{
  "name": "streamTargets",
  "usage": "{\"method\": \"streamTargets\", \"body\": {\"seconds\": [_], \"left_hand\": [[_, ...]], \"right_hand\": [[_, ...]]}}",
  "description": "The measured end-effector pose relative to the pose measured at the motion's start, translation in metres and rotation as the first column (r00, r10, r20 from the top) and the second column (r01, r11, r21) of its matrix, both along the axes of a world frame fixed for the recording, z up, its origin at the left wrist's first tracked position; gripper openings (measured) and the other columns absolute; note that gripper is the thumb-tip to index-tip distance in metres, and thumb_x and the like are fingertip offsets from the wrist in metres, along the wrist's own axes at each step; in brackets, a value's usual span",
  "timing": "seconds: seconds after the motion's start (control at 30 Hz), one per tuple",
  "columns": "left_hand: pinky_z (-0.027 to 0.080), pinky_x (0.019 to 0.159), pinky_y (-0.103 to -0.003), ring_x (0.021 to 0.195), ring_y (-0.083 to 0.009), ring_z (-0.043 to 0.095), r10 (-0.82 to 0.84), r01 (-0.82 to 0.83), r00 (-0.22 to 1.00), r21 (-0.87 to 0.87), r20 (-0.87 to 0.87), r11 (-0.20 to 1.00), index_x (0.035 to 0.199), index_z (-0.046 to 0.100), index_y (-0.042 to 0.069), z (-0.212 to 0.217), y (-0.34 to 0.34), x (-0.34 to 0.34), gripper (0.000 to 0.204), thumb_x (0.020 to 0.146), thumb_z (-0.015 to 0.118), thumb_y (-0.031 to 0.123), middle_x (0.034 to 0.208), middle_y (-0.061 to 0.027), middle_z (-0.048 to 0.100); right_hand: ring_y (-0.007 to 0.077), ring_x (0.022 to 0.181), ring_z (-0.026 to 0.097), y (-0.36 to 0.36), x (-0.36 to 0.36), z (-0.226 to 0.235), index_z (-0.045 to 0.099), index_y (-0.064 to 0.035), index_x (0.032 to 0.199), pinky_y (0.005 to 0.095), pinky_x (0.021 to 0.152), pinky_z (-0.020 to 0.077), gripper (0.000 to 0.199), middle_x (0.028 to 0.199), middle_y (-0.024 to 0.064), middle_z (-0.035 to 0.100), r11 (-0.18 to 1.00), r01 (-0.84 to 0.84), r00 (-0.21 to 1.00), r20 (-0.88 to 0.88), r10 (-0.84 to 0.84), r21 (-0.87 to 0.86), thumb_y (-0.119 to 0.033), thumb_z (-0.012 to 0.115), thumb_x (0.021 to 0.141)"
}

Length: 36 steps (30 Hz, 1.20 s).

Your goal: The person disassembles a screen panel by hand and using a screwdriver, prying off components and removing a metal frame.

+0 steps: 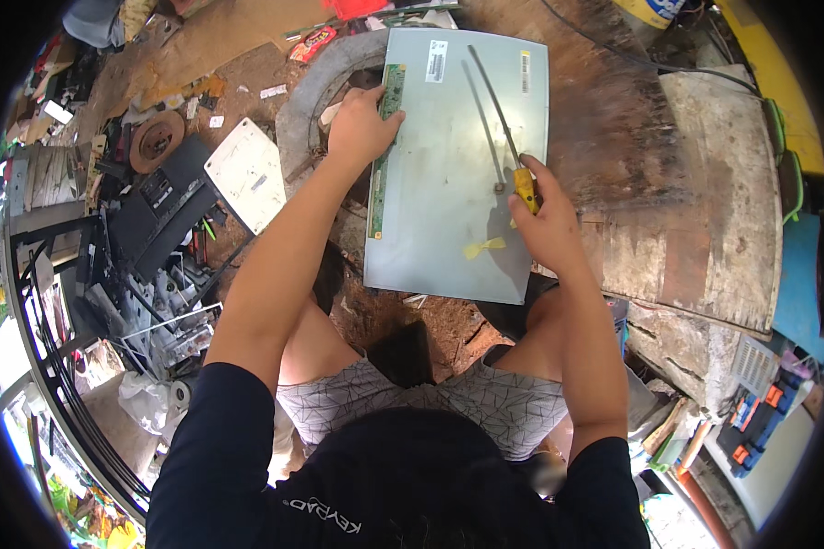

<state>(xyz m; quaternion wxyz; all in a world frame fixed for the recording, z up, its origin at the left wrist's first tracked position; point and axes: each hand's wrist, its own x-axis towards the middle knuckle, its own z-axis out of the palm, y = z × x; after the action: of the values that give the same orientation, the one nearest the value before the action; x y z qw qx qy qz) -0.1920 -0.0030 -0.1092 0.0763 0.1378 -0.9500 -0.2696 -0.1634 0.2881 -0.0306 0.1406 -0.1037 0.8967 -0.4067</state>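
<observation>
A flat silver-grey display panel [449, 137] is in front of me, above my knees. A narrow green circuit board [381, 188] runs along its left edge. My left hand [364, 130] grips that edge near the upper part of the board, with thumb and fingertips on it. My right hand [547, 215] is closed around the yellow handle of a long thin screwdriver [499, 108]. Its shaft points up and to the left over the panel, casting a shadow. A piece of yellow tape [483, 248] sticks to the panel's lower part.
A round grey stone-like ring [295, 119] lies behind the panel's left side. Wooden boards [687, 247] are at my right, beside a blue toolbox [755, 430]. To my left are a white panel [249, 174], a black casing [160, 206] and a metal rack [41, 339].
</observation>
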Motion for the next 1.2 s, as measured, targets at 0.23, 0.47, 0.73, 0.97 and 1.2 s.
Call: {"method": "streamTargets", "body": {"seconds": [0.23, 0.47, 0.73, 0.97, 1.2], "left_hand": [[0.053, 0.085, -0.037, 0.094, -0.027, 0.068, 0.037, -0.037, 0.984, -0.001, 0.172, 0.999, 0.118, 0.067, 0.009, 0.02, -0.001, -0.006, 0.053, 0.075, 0.074, 0.041, 0.101, -0.0115, 0.07], [0.054, 0.085, -0.035, 0.093, -0.022, 0.069, -0.006, -0.014, 0.985, 0.115, 0.17, 0.993, 0.123, 0.065, 0.01, 0.007, -0.027, -0.018, 0.06, 0.075, 0.076, 0.046, 0.1, -0.0083, 0.072], [0.052, 0.091, -0.038, 0.103, -0.0259, 0.067, -0.021, -0.05, 0.977, 0.323, 0.213, 0.945, 0.122, 0.066, 0.012, -0.004, -0.038, -0.025, 0.046, 0.085, 0.067, 0.038, 0.111, -0.0102, 0.07], [0.053, 0.086, -0.036, 0.092, -0.0258, 0.07, -0.041, 0.024, 0.992, 0.139, 0.118, 0.99, 0.119, 0.066, 0.005, -0.012, -0.037, -0.026, 0.046, 0.086, 0.067, 0.037, 0.103, -0.0138, 0.072], [0.05, 0.095, -0.039, 0.106, -0.0272, 0.066, -0.053, 0.005, 0.965, 0.182, 0.257, 0.983, 0.123, 0.065, 0.011, -0.003, -0.036, -0.026, 0.05, 0.084, 0.066, 0.044, 0.113, -0.0114, 0.07]], "right_hand": [[0.0366, 0.088, 0.064, -0.005, 0.012, 0.018, 0.049, -0.0064, 0.136, 0.0407, 0.081, 0.0499, 0.054, 0.105, 0.0237, 0.065, 0.986, -0.153, 0.988, 0.01, 0.153, 0.067, -0.014, 0.062, 0.084], [0.0376, 0.086, 0.065, 0.021, 0.071, 0.019, 0.048, -0.0042, 0.135, 0.0414, 0.078, 0.0507, 0.053, 0.104, 0.0227, 0.066, 0.987, -0.16, 0.96, 0.231, 0.158, -0.011, -0.011, 0.061, 0.084], [0.0425, 0.094, 0.064, 0.015, 0.068, 0.016, 0.05, -0.0062, 0.132, 0.0465, 0.08, 0.0505, 0.047, 0.107, 0.0235, 0.065, 0.957, -0.246, 0.969, 0.07, 0.238, 0.152, -0.016, 0.062, 0.087], [0.0409, 0.095, 0.063, 0.015, 0.05, 0.018, 0.05, -0.0086, 0.137, 0.0456, 0.082, 0.0501, 0.047, 0.104, 0.0214, 0.066, 0.923, -0.285, 0.956, 0.009, 0.293, 0.258, -0.016, 0.058, 0.091], [0.0419, 0.102, 0.061, 0.003, 0.041, 0.038, 0.051, -0.0091, 0.137, 0.0413, 0.088, 0.0483, 0.046, 0.11, 0.0253, 0.064, 0.866, -0.279, 0.96, 0.106, 0.259, 0.414, -0.014, 0.057, 0.092]]}}
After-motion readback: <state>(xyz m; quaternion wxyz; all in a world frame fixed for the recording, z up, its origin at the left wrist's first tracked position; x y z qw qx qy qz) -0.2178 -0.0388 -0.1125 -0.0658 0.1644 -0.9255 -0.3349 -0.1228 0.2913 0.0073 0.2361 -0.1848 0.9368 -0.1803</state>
